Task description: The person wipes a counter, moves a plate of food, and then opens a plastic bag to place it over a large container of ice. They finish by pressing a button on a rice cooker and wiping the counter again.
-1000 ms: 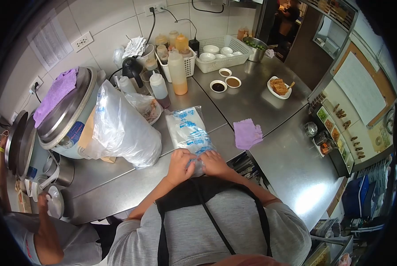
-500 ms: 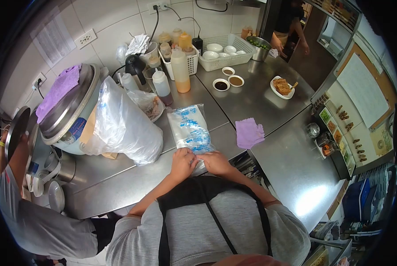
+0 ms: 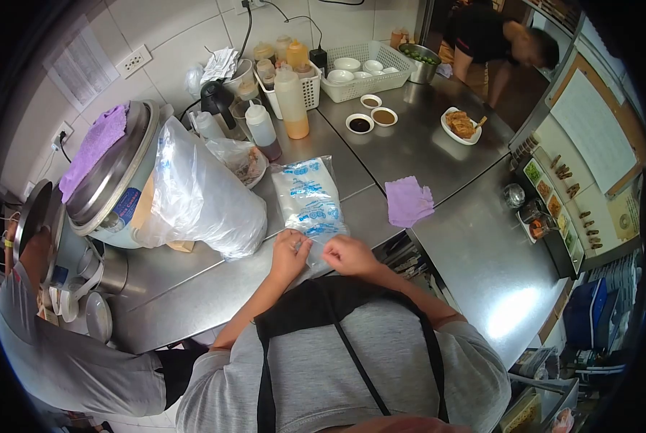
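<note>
A clear plastic bag pack (image 3: 310, 198) with blue print lies flat on the steel counter in front of me. Its near end reaches my hands as loose clear film. My left hand (image 3: 291, 254) is closed, fingers pinching the film at the left side of that end. At the right side, my right hand (image 3: 350, 256) is curled with thumb and fingertips together on the film; the fingertips are partly hidden. The hands are a small gap apart, with film between them. To the left stands a large, full translucent plastic bag (image 3: 211, 195).
Beyond the pack stand squeeze bottles (image 3: 291, 105), a white basket of bowls (image 3: 370, 76) and small sauce dishes (image 3: 360, 124). A purple cloth (image 3: 409, 202) and a plate of food (image 3: 461, 126) lie to the right. A co-worker's arm (image 3: 34, 252) holds a lid at left; another person (image 3: 492, 43) bends at the back.
My hands have moved slightly apart, the right one lifting and turning into a pinch. At the back, the other person has bent down into view. The view has shifted slightly.
</note>
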Action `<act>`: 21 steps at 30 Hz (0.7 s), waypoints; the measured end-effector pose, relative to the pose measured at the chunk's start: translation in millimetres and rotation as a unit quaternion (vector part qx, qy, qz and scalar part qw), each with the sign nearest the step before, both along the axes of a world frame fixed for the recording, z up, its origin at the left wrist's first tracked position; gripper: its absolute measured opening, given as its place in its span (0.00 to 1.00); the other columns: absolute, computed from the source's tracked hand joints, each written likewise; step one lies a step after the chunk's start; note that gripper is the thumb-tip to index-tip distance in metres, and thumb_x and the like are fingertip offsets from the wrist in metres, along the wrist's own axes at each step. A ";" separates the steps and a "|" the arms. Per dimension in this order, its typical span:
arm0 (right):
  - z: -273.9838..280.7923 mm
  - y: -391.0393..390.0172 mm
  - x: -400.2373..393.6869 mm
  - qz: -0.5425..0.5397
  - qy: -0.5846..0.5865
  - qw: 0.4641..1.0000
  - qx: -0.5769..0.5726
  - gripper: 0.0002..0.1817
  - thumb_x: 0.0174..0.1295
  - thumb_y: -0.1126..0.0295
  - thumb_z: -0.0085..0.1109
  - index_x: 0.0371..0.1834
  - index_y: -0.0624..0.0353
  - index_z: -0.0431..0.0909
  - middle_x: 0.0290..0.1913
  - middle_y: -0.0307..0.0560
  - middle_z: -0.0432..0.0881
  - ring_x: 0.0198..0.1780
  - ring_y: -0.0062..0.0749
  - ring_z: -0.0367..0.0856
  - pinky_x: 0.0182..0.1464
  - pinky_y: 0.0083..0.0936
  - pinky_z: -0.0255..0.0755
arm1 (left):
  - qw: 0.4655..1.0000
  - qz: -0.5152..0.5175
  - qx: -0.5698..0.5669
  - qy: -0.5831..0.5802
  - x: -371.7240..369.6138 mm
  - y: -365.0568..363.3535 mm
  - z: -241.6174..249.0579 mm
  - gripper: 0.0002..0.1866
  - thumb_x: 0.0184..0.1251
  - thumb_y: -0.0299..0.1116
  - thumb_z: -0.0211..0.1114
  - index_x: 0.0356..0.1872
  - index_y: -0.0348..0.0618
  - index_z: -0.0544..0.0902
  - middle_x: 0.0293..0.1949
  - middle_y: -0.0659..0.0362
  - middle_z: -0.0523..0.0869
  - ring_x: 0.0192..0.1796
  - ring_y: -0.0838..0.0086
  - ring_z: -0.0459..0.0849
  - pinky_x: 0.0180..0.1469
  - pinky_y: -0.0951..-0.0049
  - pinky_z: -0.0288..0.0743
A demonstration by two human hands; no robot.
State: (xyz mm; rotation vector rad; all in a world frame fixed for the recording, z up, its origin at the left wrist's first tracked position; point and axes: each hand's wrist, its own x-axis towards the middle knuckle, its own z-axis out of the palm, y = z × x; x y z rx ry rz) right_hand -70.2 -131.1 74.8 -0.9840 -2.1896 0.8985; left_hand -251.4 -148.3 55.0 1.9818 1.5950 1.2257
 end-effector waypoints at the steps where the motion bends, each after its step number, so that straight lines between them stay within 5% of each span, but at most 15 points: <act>1: -8.8 -0.2 -6.1 0.046 0.003 0.999 -0.020 0.15 0.49 0.65 0.56 0.38 0.61 0.71 0.35 0.52 0.74 0.36 0.41 0.75 0.36 0.29 0.69 | 1.000 -0.008 -0.008 0.001 0.0 -1.7 -1.9 0.05 0.48 0.28 0.60 0.21 0.37 0.76 0.27 0.53 0.76 0.33 0.61 0.74 0.38 0.69 0.66; 5: -26.0 3.3 -21.1 0.101 0.052 0.986 -0.119 0.25 0.50 0.58 0.54 0.47 0.63 0.65 0.42 0.58 0.74 0.39 0.46 0.75 0.40 0.32 0.68 | 1.000 -0.027 -0.006 -0.009 1.8 -3.7 4.6 0.04 0.48 0.28 0.59 0.22 0.38 0.75 0.26 0.52 0.76 0.33 0.58 0.73 0.38 0.66 0.66; 6: -25.4 7.0 -22.0 0.100 -0.026 0.982 -0.161 0.27 0.50 0.58 0.54 0.49 0.64 0.64 0.43 0.59 0.73 0.42 0.47 0.74 0.43 0.31 0.67 | 0.999 -0.029 -0.004 -0.014 2.2 -5.8 7.5 0.04 0.48 0.28 0.58 0.22 0.39 0.75 0.26 0.52 0.76 0.33 0.57 0.73 0.38 0.65 0.65; 11: -52.9 28.9 -37.0 0.106 0.095 0.989 -0.026 0.27 0.50 0.55 0.55 0.49 0.61 0.67 0.45 0.57 0.72 0.50 0.45 0.69 0.50 0.31 0.62 | 0.997 -0.064 0.009 -0.053 -0.3 -13.8 26.9 0.04 0.51 0.29 0.57 0.22 0.39 0.74 0.28 0.52 0.76 0.35 0.58 0.73 0.42 0.65 0.64; 13: -55.2 38.8 -38.9 0.118 0.050 0.987 -0.102 0.27 0.50 0.54 0.54 0.50 0.59 0.67 0.47 0.55 0.72 0.52 0.43 0.68 0.52 0.30 0.61 | 0.994 -0.085 0.014 -0.072 -4.0 -15.6 36.1 0.05 0.54 0.30 0.55 0.24 0.40 0.72 0.28 0.57 0.76 0.33 0.67 0.72 0.41 0.71 0.64; 17: -57.2 63.4 -32.5 0.209 0.022 0.955 -0.209 0.26 0.51 0.55 0.53 0.52 0.54 0.68 0.51 0.49 0.71 0.54 0.41 0.66 0.58 0.29 0.55 | 0.945 -0.061 -0.049 -0.318 -29.7 -20.5 65.3 0.06 0.62 0.34 0.50 0.27 0.47 0.69 0.24 0.68 0.70 0.31 0.85 0.66 0.35 0.83 0.62; 21: -47.6 66.7 -27.4 0.223 -0.019 0.952 -0.209 0.24 0.50 0.56 0.53 0.51 0.53 0.69 0.52 0.50 0.70 0.53 0.41 0.67 0.58 0.33 0.55 | 0.807 0.048 0.046 -0.586 -62.4 -25.5 109.0 0.08 0.60 0.38 0.52 0.26 0.49 0.67 0.22 0.68 0.66 0.22 0.85 0.62 0.24 0.83 0.58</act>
